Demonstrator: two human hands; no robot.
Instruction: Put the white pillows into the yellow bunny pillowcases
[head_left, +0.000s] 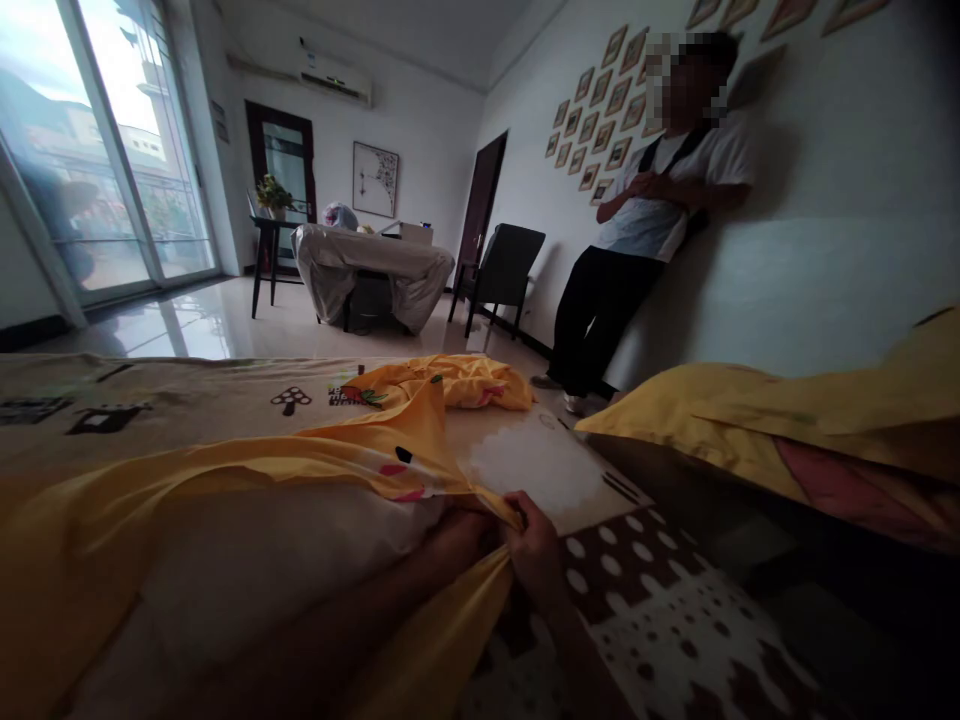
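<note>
A yellow printed fabric cover (285,455) is spread over a soft white insert (300,560); I cannot tell whether this is a pillow or a quilt. My right hand (534,548) pinches the edge of the cover at its opening, fingers closed round the bunched cloth. Reaching in from below, my left hand (474,532) is under the cover's edge beside the insert, close to my right hand. Its fingers are hidden by cloth and shadow. A crumpled part of the cover lies farther off on the patterned bedsheet (517,460).
Another yellow cloth-covered item (720,410) stands at the right. Beyond the bed are a sheet-draped table (375,255), a black chair (506,265) and a small plant table (270,225). A person (637,230) leans against the right wall. Glass doors (112,150) are at the left.
</note>
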